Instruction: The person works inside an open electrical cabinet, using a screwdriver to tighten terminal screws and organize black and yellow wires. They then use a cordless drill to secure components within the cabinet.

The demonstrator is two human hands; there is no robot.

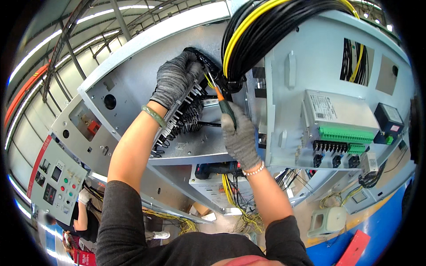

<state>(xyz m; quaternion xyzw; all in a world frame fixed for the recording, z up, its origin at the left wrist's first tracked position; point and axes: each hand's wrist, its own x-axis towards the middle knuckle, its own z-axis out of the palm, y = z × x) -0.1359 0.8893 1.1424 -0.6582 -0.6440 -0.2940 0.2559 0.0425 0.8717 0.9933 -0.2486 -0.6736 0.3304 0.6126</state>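
My right hand, in a grey knitted glove, is closed around a screwdriver with a dark green and orange handle. Its shaft points up and left toward the wiring at the end of a terminal strip. At that upper end my left hand, gloved too, has its fingers curled at the black wires; what they grip is hidden. Just right of the screwdriver tip hangs a thick bundle of black cables with a yellow cable along it. Many thin black wires run from the strip.
A metal panel on the right carries a silver control unit with green connectors and a black module. A power drill lies below my hands. Further off are a stool, a button panel and another person at lower left.
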